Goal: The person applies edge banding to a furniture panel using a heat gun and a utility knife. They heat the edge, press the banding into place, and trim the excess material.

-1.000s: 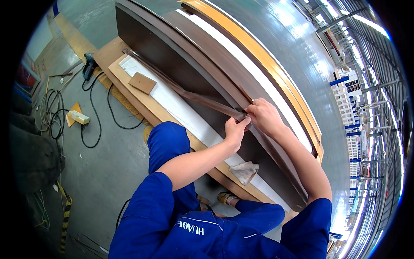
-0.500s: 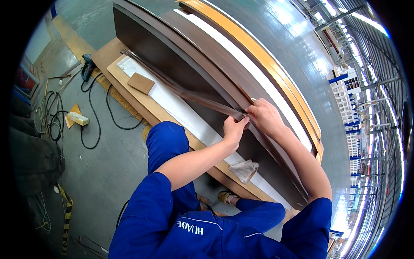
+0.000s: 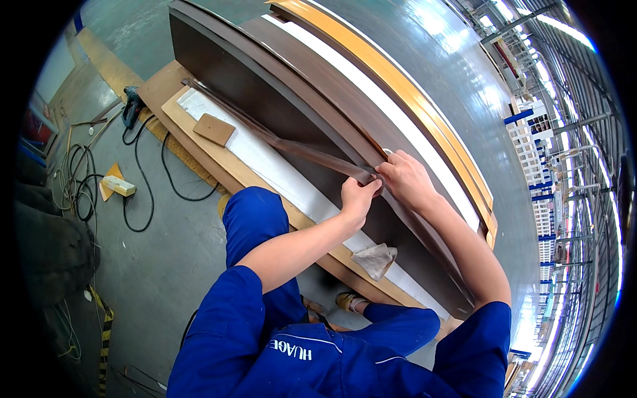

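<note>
Grey workshop floor [image 3: 179, 259] around work. Dark brown strip [image 3: 318, 154] slants across standing brown panel [image 3: 219, 73], middle near panel's upper edge. Left hand [image 3: 358, 198] pinches strip; right hand [image 3: 406, 178], fingertips together, pinches just beside. Progress, judged: middle gripped; lengths either side apparently loose, unfastened. Outward: brown block [image 3: 213, 129], crumpled cloth [image 3: 375, 261] over white board [image 3: 272, 166].

Block [image 3: 214, 129] L of rag [image 3: 375, 261], both on boards [image 3: 180, 117] b/f you; panel [image 3: 219, 69] bhd them; tool [image 3: 133, 107] off L of boards.
</note>
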`<state>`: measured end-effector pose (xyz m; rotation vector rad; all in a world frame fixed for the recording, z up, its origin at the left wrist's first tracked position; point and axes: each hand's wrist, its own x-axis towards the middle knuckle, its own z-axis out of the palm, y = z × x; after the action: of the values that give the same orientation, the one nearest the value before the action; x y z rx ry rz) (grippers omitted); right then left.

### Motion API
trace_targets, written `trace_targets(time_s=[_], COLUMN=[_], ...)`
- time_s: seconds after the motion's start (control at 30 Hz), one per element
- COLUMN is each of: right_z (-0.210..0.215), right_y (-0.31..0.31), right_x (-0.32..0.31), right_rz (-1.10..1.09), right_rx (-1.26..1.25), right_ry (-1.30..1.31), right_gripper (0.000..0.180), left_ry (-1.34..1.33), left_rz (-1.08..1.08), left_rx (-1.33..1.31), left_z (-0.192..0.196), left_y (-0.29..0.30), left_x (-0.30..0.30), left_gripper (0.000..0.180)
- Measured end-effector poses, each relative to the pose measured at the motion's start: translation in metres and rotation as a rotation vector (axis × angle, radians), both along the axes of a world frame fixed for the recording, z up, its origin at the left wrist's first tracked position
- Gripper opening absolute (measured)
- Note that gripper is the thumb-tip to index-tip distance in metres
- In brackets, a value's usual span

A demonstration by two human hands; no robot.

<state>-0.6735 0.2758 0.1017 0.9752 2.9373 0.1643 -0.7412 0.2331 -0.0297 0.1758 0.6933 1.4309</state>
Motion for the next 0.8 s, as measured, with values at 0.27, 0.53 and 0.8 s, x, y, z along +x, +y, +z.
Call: trace_targets(time_s=[0.27,0.53,0.8], right_z=[0.0044,0.0051,0.0047], right_y=[-0.0035,-0.0038,-0.0033], right_x=[0.0026,0.0076,0.0076], right_rz=[-0.026,-0.020,-0.024], right_rx=[-0.023,-0.026,-0.017], right_ry=[-0.011,0.020,0.015], right_gripper=[0.005,0.006,0.006], left_ry=[0.004,0.095,0.160], left_rz=[-0.003,0.093,0.030], left_rx=[0.009,-0.009,-0.011], left_z=[0.0012,0.0015,0.0065], left_y=[-0.0024,-0.0032,-0.0027], left_x=[-0.0013,-0.0033,-0.0105], left_gripper=[0.008,0.009,0.012])
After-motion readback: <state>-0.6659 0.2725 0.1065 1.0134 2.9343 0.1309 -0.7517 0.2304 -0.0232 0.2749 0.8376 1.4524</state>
